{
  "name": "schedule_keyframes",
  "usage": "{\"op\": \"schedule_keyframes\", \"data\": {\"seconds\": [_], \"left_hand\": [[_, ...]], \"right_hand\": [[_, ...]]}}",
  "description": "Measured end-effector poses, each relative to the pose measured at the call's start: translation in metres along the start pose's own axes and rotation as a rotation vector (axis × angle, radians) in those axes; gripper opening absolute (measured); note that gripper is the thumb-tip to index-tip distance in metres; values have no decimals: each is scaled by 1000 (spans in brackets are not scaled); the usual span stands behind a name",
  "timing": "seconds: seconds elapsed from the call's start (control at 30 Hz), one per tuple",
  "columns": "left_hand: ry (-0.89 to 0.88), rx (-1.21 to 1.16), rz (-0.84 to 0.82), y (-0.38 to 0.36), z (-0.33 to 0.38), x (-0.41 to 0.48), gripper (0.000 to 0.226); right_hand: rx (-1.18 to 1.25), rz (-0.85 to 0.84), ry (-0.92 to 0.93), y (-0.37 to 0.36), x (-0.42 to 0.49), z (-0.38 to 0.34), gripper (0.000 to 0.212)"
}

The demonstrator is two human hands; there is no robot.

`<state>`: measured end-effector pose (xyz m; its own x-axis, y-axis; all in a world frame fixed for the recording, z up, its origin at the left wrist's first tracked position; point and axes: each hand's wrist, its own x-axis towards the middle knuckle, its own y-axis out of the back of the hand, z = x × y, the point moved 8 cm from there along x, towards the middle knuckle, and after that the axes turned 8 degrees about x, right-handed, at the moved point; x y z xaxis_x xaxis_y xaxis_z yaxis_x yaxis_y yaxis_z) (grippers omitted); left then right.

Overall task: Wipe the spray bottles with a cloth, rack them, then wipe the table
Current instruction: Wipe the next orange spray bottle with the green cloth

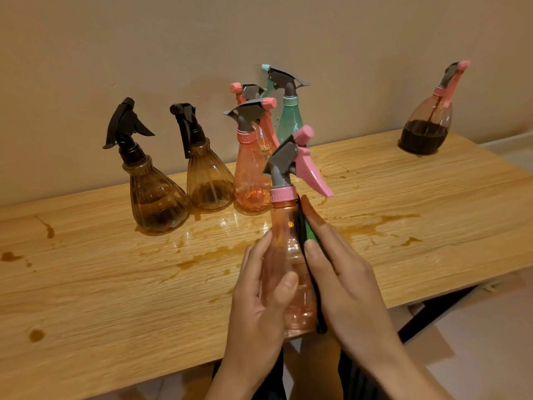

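Along the pale wall [173, 39], from ten o'clock round to twelve of the person's hands, spray bottles stand in a loose row on the light wooden surface [86, 284]: a ribbed brown plastic bottle with a black trigger [155, 197], a second ribbed brown one [209, 183] just beside it, a clear pink bottle with a grey-and-pink head [249, 180], another pink-nozzled bottle [248, 92] mostly hidden behind that, and a teal bottle [290, 119] at the back. Well apart, at two o'clock, a pink-triggered bottle part-full of dark liquid [425, 122] stands alone. Brown puddles and drips [213, 252] spread across the wood between the row and the near edge. In front of all this, lifted above the surface, is a clear pink spray bottle with a pink trigger [285, 226], upright and leaning slightly, its head covering part of the standing pink one. The left grip [259, 290] curls round its lower body from nine o'clock, thumb across the front. The right grip [343, 281] comes in from three o'clock, thumb and forefinger pinching a green-and-black cloth [313, 235] flat against the bottle's right side.
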<state>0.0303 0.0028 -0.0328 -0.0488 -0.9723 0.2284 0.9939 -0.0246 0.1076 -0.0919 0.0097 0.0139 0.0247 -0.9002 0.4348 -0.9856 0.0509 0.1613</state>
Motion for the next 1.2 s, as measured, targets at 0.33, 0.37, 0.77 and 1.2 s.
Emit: {"op": "schedule_keyframes", "data": {"seconds": [0.33,0.37,0.77,1.2], "left_hand": [[87,-189,102,11,-11,5,69],[76,-172,89,10,-10,5,67],[136,-323,71,10,-14,6,69],[22,-128,-33,1,-1,4,62]], "right_hand": [[-377,24,236,-20,-50,-1,43],[-361,27,214,-19,-46,0,43],[-326,-14,238,-19,-39,-7,41],[-214,-56,85,-14,-8,-5,48]]}}
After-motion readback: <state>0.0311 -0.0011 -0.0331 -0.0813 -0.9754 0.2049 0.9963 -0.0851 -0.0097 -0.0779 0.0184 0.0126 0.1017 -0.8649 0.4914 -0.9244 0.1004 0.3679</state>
